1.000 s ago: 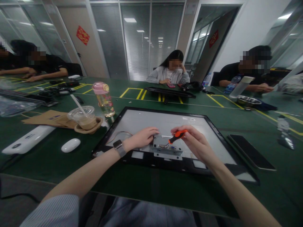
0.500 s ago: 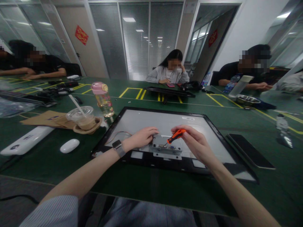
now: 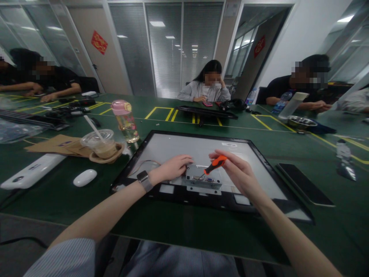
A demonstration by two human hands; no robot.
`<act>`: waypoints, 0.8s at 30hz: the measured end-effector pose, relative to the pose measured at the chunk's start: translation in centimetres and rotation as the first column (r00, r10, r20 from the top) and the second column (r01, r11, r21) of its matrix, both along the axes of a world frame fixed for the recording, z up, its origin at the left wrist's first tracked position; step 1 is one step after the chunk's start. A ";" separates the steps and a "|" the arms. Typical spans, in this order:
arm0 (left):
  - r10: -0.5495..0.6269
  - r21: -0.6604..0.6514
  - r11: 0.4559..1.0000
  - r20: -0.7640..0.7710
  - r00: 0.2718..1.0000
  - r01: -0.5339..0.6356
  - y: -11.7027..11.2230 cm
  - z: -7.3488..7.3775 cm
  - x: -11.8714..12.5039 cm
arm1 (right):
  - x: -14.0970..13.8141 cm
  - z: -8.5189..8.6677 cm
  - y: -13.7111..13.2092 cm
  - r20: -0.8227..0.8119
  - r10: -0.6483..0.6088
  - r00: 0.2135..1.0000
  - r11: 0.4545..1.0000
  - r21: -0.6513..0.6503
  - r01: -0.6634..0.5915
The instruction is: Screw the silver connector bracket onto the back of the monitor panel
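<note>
A black-framed monitor [image 3: 259,157] lies face down on the green table, its grey back panel showing. Near its front edge sits a small metal circuit box [image 3: 203,181]. My right hand [image 3: 238,173] is closed round an orange-handled screwdriver [image 3: 215,164], whose tip points down-left onto the box. My left hand [image 3: 173,167], a watch on its wrist, rests with curled fingers on the panel at the box's left edge. A thin wire [image 3: 141,165] loops over the panel to the left.
At left stand an iced drink cup [image 3: 99,144], a pink-lidded bottle [image 3: 126,121], a white mouse [image 3: 84,177] and a white bar-shaped device [image 3: 31,171]. A black phone [image 3: 305,184] lies at right. Another monitor [image 3: 206,112] lies further back. Several people sit round the table.
My right hand has shifted very slightly on the screwdriver, whose handle sits a little higher. The left hand stays put. A person at far left has moved an arm.
</note>
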State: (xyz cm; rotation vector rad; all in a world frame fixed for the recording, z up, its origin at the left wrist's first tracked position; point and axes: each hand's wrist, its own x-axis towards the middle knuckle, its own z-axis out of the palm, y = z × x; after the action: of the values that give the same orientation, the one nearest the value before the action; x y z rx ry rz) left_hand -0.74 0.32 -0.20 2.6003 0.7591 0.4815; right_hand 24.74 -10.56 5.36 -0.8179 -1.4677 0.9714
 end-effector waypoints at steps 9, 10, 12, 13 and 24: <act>0.013 0.005 1.000 -0.029 1.000 -0.013 -0.2 0.3 0.1 | -0.2 0.3 -0.3 0.094 -0.110 0.990 0.988 0.115 0.099; 0.015 0.008 1.000 -0.034 0.999 -0.015 -0.3 0.4 0.2 | -0.1 0.3 -0.3 0.109 -0.115 0.987 0.988 0.119 0.102; 0.018 0.015 1.000 -0.040 0.999 -0.018 -0.4 0.6 0.3 | -0.1 0.3 -0.3 0.124 -0.101 0.987 0.988 0.125 0.085; 0.019 0.019 1.000 -0.040 0.999 -0.018 -0.4 0.6 0.3 | -0.1 0.3 -0.3 0.125 -0.088 0.988 0.989 0.128 0.072; 0.011 0.032 0.999 -0.019 1.000 -0.010 -0.2 0.3 0.1 | -0.3 0.2 -0.5 0.233 -0.317 0.919 0.908 0.357 0.222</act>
State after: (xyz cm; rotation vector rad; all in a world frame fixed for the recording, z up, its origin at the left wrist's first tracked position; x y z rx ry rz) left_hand -0.65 0.12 0.09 2.6354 0.7775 0.4758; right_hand 24.41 -11.02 5.59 -0.9152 -1.6509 0.3937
